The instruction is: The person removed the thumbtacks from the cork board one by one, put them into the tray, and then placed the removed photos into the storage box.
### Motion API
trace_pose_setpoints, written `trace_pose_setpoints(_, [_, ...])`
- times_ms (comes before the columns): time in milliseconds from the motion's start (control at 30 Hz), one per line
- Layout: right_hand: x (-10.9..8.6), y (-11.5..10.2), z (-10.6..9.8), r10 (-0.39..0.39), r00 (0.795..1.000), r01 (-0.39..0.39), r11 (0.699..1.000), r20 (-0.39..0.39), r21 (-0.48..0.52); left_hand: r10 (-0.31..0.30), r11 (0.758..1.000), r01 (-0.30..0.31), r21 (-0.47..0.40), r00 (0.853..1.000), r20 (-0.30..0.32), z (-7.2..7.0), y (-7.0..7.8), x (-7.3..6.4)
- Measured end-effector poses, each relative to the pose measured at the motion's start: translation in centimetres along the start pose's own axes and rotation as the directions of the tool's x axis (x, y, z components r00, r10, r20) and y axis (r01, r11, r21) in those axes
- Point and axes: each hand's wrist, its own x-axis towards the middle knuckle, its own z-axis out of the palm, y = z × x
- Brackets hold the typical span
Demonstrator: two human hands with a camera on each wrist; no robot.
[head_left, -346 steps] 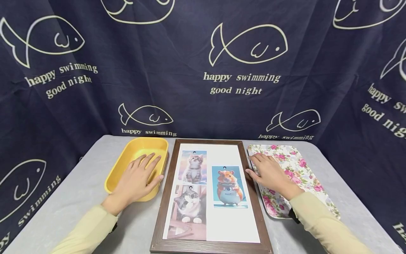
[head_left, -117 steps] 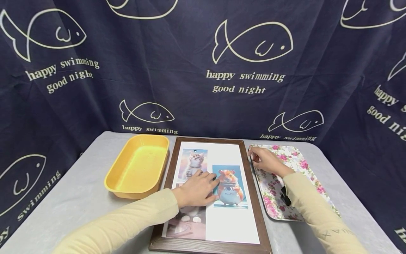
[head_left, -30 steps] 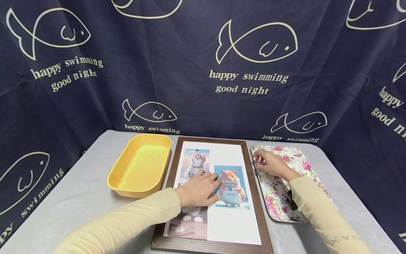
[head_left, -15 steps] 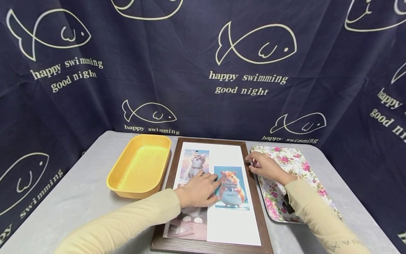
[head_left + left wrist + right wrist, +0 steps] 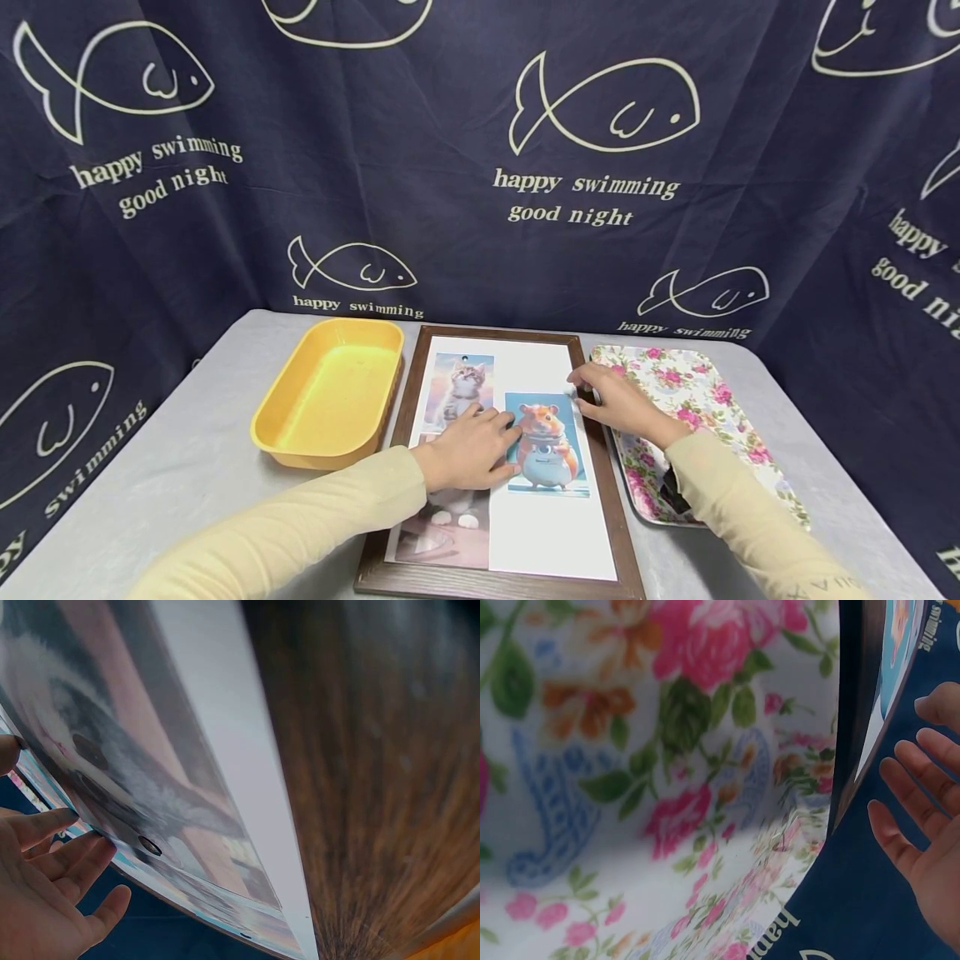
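Hamster picture [image 5: 546, 467] lies in the frame [image 5: 611, 500]; we see the right hand [image 5: 618, 404], grip unclear, newly moved from tray [image 5: 693, 392] to the picture's corner, apparently the work's focus; left hand [image 5: 467, 450] rests, fingers relaxed.

A cloth-screened tabletop workspace: navy fish-print cloth [image 5: 442, 158] behind and on both sides of a grey table [image 5: 187, 450]

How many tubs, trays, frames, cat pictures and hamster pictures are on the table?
Yellow tub: 1
Flowered tray: 1
Brown frame: 1
Cat pictures: 2 (upper one; lower one, partly covered by the left hand)
Hamster picture: 1
Total: 6
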Motion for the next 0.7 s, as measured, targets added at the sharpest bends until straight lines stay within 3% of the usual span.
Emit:
trace_pose_setpoints(300, [-0.3, -1.1, 0.3, -0.036, 0.999, 0.036, 0.999, 0.020, 0.011, 0.006, 1.000, -0.006, 0.010, 1.000, -0.019, 0.1, -0.1, 0.0])
trace_pose_setpoints(700, [-0.7, -1.5, 0.9, -0.065, 0.997, 0.067, 0.997, 0.046, -0.045, 0.009, 1.000, -0.009, 0.001, 1.000, -0.008, 0.0, -0.1, 0.0])
